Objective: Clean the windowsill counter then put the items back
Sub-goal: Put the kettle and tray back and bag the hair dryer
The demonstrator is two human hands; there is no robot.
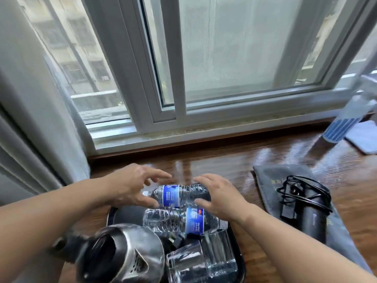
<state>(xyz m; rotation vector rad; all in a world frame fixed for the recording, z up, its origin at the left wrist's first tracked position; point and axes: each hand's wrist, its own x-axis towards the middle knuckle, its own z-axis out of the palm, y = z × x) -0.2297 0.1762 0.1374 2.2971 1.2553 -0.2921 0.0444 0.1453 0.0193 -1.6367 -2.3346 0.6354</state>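
Observation:
Two clear water bottles with blue labels lie on their sides in a black tray (241,262) on the wooden windowsill counter (224,164). The far water bottle (173,195) is held at both ends: my left hand (132,186) wraps the cap end, my right hand (218,195) the base end. The near bottle (175,221) lies just below it. A steel kettle (122,256) and two clear glasses (206,260) fill the tray's front.
A black hair dryer with wound cord (302,201) lies on a dark grey pouch (275,176) to the right. A spray bottle (346,123) stands at the far right beside a grey cloth (365,137). The window frame (183,127) runs along the back; a curtain (30,99) hangs left.

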